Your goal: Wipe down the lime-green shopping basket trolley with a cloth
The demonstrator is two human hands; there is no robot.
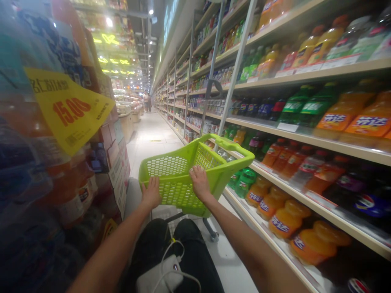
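Observation:
A lime-green plastic shopping cart stands sideways in front of me, its handle end to the right. My left hand is closed over the near rim at the cart's left end, fingers pointing up and over the edge. Farther right, my right hand grips the same rim, with its fingertips over the inner side. The thumbs are partly hidden. Through the lattice walls the basket shows no goods. On my lap lies a white power bank with a white cable looped above it.
Drink shelves run along the right, holding orange soda bottles and green bottles. Close on the left rises a stack of packed drinks with a yellow price sign. A white-tiled aisle leads ahead, where people stand far off.

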